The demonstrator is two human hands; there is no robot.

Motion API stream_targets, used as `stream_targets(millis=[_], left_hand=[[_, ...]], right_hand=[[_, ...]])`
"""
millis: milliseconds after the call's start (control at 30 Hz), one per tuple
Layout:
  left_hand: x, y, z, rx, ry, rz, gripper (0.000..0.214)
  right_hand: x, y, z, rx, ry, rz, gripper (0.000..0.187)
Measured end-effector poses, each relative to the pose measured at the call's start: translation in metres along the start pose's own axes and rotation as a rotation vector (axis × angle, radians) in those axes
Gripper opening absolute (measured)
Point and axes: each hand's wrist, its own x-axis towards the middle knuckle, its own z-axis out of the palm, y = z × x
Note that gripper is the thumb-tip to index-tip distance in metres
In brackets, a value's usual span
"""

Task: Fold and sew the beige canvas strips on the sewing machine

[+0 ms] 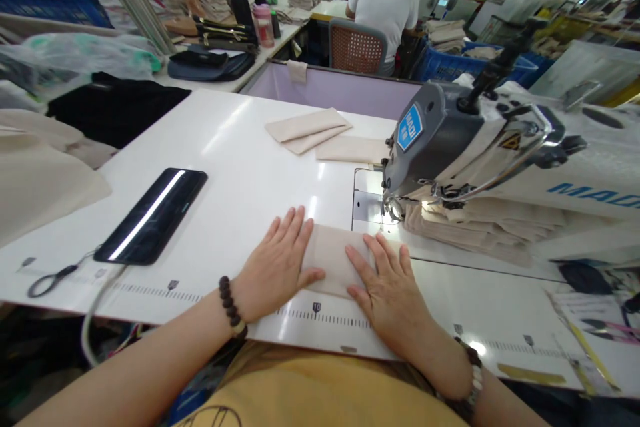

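Observation:
A folded beige fabric piece (334,259) lies flat on the white sewing table, near its front edge. My left hand (280,259) rests on its left end, palm down with the fingers stretched out. On the right end lies my right hand (393,287), fingers spread over the cloth. Just beyond the right hand stands the sewing machine (435,147), its needle area (393,208) lit. More beige fabric pieces (310,130) lie behind the hands, left of the machine head. A stack of beige fabric (480,223) sits under the machine arm.
A black phone (153,217) with a cable lies at the left, beside small thread snips (53,280). Beige cloth (45,173) covers the table's left side. Pink-handled tweezers (610,328) lie far right. Beyond a lilac-lined trough (350,83), a person (385,3) sits facing away.

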Motion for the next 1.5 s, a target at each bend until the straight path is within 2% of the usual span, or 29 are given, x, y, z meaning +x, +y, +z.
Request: stream_targets(millis=[100, 167, 233, 333, 433, 533, 633, 700, 767, 833, 900, 1033, 1167, 1500], left_hand=[[-0.012, -0.016, -0.005, 0.07, 0.06, -0.097, 0.071], [-0.019, -0.012, -0.012, 0.099, 0.123, -0.097, 0.058], [-0.022, 0.002, -0.02, 0.068, 0.141, -0.009, 0.041], [-0.015, 0.023, -0.03, -0.025, 0.014, 0.139, 0.027], [0.012, 0.025, -0.032, -0.042, -0.069, 0.115, 0.032], [0.053, 0.014, -0.027, -0.016, -0.061, 0.152, 0.046], [0.091, 0.01, -0.024, 0.046, -0.04, 0.218, 0.056], [0.107, 0.014, -0.025, 0.06, -0.041, 0.237, 0.052], [0.115, 0.023, -0.027, 0.038, -0.065, 0.281, 0.032], [0.116, 0.033, -0.027, 0.005, -0.091, 0.353, 0.02], [0.113, 0.041, -0.024, -0.014, -0.081, 0.386, 0.019], [0.111, 0.045, -0.013, -0.053, -0.014, 0.362, 0.026], [0.115, 0.043, -0.009, -0.073, 0.002, 0.352, 0.028], [0.122, 0.039, -0.01, -0.12, 0.011, 0.355, 0.025]], right_hand=[[0.0, 0.0, 0.0, 0.009, -0.002, 0.005, 0.048], [0.0, 0.001, 0.001, 0.016, 0.002, 0.01, 0.048], [-0.001, 0.001, 0.003, 0.03, 0.013, 0.014, 0.047], [-0.002, 0.001, 0.003, 0.059, 0.045, 0.016, 0.046], [-0.002, 0.005, -0.004, 0.096, 0.065, 0.033, 0.043], [0.002, 0.018, -0.015, 0.125, 0.037, 0.026, 0.033], [0.011, 0.04, -0.024, 0.117, -0.006, -0.068, 0.034], [0.019, 0.056, -0.027, 0.087, -0.037, -0.125, 0.036], [0.026, 0.071, -0.028, 0.061, -0.062, -0.179, 0.037], [0.031, 0.081, -0.025, 0.052, -0.078, -0.241, 0.038], [0.033, 0.087, -0.022, 0.06, -0.064, -0.296, 0.037], [0.031, 0.091, -0.015, 0.083, 0.07, -0.334, 0.032], [0.028, 0.093, -0.012, 0.087, 0.124, -0.314, 0.031], [0.03, 0.09, -0.01, 0.045, 0.111, -0.225, 0.031]])
